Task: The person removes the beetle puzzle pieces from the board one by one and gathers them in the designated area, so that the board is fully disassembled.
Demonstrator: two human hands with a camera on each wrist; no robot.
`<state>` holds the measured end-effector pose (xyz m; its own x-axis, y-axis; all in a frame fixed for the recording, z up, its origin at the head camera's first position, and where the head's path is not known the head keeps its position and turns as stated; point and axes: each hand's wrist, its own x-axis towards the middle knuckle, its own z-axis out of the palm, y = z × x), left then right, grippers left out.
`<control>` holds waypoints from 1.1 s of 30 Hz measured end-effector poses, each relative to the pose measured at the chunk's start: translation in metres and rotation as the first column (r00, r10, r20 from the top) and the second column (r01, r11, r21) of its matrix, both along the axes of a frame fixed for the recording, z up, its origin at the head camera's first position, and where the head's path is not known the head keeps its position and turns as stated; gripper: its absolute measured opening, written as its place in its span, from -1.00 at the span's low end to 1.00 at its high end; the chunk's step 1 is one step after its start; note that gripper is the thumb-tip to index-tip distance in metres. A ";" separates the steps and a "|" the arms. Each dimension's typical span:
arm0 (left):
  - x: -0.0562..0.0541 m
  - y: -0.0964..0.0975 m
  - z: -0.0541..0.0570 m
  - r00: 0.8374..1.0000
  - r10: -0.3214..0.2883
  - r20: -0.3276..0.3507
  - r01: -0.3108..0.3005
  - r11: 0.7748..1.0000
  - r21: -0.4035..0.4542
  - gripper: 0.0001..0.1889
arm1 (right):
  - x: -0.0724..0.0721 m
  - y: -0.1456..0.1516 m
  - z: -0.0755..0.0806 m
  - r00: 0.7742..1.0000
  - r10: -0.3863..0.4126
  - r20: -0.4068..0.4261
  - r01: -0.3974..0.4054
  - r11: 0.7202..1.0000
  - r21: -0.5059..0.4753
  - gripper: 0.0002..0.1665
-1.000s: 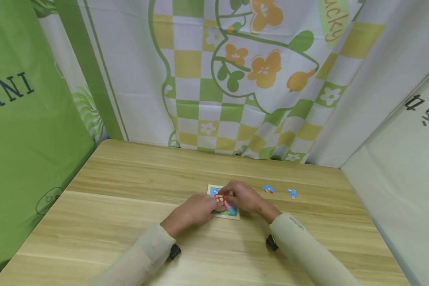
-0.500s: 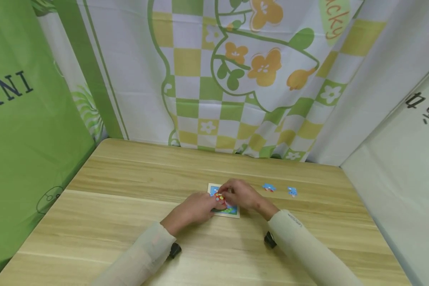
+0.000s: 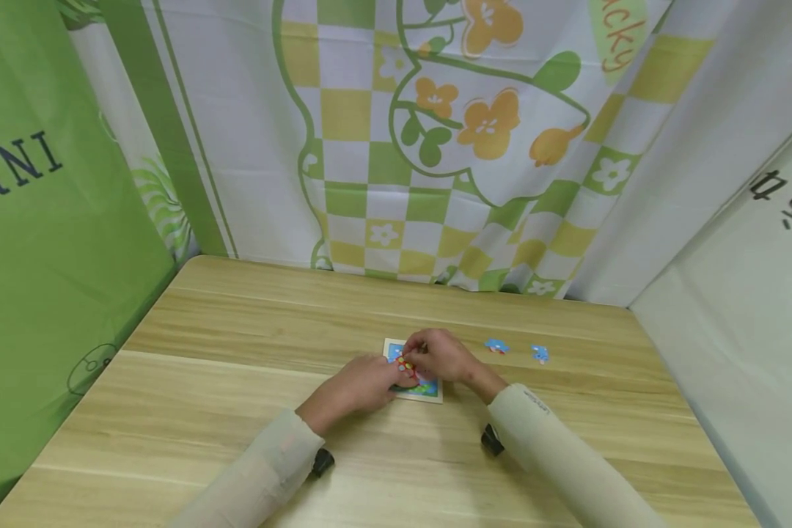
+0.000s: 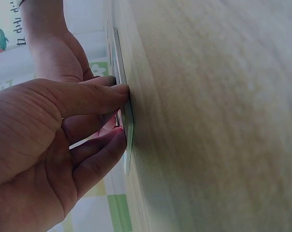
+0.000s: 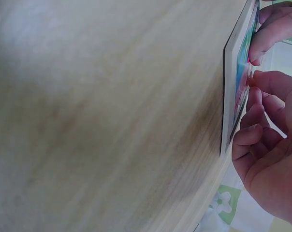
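Note:
A small square puzzle board (image 3: pixel 430 400) with a pale frame and blue-green picture lies on the table between both hands. A red mushroom puzzle piece (image 3: pixel 404 364) with light spots sits over its middle. My left hand (image 3: pixel 366 383) holds this piece from the left, its thumb stretched across the board's near part. From the right, my right hand (image 3: pixel 445 356) pinches the piece's upper edge, with thumb and forefinger together. In the right wrist view, both hands' fingertips meet close over the board (image 5: pixel 229 77). The hands cover much of the picture.
Two loose blue puzzle pieces lie right of the board, one with a red edge (image 3: pixel 496 346) and one farther right (image 3: pixel 540 354). The wooden table (image 3: pixel 251 323) ends at a patterned curtain (image 3: pixel 383 169) behind and a green cloth (image 3: pixel 53 242) at left.
The right hand has shifted slightly left and away from me, its wrist swinging inward. The mushroom piece looks slightly turned. The left hand stays almost where it was.

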<state>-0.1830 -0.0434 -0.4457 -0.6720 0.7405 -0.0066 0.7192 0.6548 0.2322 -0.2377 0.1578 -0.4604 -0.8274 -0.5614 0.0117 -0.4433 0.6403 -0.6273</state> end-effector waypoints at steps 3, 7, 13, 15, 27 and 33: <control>-0.001 0.000 -0.001 1.000 -0.002 -0.001 0.002 1.000 -0.002 -0.57 | -0.001 -0.001 0.000 1.000 -0.006 0.009 0.006 1.000 -0.001 -0.94; -0.001 0.000 -0.001 1.000 -0.001 -0.001 0.001 1.000 -0.001 -0.58 | -0.005 -0.003 0.003 1.000 -0.011 0.003 0.011 1.000 0.023 -0.94; -0.002 0.000 -0.002 1.000 0.003 0.013 -0.003 1.000 0.003 -0.57 | -0.006 -0.005 0.008 1.000 -0.010 -0.018 0.012 0.997 0.076 -0.91; -0.002 0.000 -0.002 1.000 -0.001 0.012 0.001 1.000 0.007 -0.56 | -0.005 -0.005 0.008 1.000 -0.008 -0.026 0.010 0.997 0.080 -0.91; -0.002 0.001 -0.003 1.000 -0.008 -0.004 0.008 1.000 -0.008 -0.56 | -0.005 -0.005 0.006 0.991 0.004 -0.136 0.012 0.993 0.116 -0.87; -0.001 0.001 -0.002 1.000 0.002 0.017 -0.002 1.000 -0.015 -0.56 | -0.007 -0.001 0.009 0.990 -0.048 -0.131 0.059 0.995 0.081 -0.92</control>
